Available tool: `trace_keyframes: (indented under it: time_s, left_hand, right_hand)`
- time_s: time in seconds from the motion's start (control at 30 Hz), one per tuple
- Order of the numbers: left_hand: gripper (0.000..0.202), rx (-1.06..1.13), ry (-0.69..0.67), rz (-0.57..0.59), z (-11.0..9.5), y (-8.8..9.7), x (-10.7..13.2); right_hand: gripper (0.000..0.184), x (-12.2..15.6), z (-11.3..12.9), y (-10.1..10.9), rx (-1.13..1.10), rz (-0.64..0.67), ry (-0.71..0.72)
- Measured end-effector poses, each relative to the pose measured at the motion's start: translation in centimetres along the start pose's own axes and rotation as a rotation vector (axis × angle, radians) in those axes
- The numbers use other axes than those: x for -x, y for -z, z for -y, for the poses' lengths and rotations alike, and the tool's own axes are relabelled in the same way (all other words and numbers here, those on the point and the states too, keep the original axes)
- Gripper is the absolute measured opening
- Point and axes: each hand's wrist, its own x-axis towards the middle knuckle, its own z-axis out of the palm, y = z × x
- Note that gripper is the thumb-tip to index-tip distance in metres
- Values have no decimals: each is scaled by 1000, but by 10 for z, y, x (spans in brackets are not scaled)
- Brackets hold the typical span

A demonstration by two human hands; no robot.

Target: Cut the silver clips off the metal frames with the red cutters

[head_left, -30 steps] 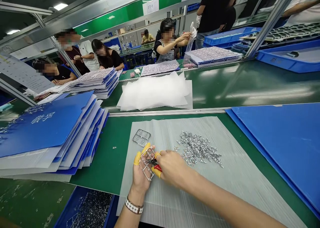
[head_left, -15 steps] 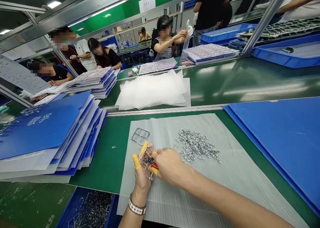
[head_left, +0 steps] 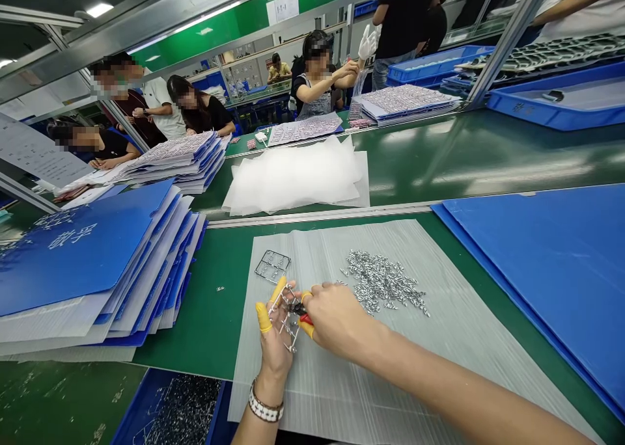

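Workbench (head_left: 195,321) in crowded factory hall (head_left: 215,41)

Shiny metal frame (head_left: 286,318), loose bright metal pieces (head_left: 383,282); red plastic pliers grips (head_left: 306,319); matt ribbed translucent plastic sheet (head_left: 312,406); glossy green desk (head_left: 205,328); smooth blue plastic board (head_left: 537,282).

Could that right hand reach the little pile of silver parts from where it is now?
Probably yes. The right hand sits right beside the pile of small silver metal parts on the grey plastic sheet, with nothing between them, though it is holding red-handled cutters.
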Motion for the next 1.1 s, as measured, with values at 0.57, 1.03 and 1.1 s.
trace_keyframes:
  time_s: [0.57,1.03,1.1]
  left_hand:
    - [68,-2,14,15,5,-4,3]
    - [70,97,-14,-26,-12,-5,-6]
    - [70,78,-27,-24,-11,-7,-4]
  right_hand:
    - [20,-8,-12,-4,-11,5,-28]
    - [23,3,-13,-23,20,-12,-67]
    - [23,2,-11,-23,17,-8,-62]
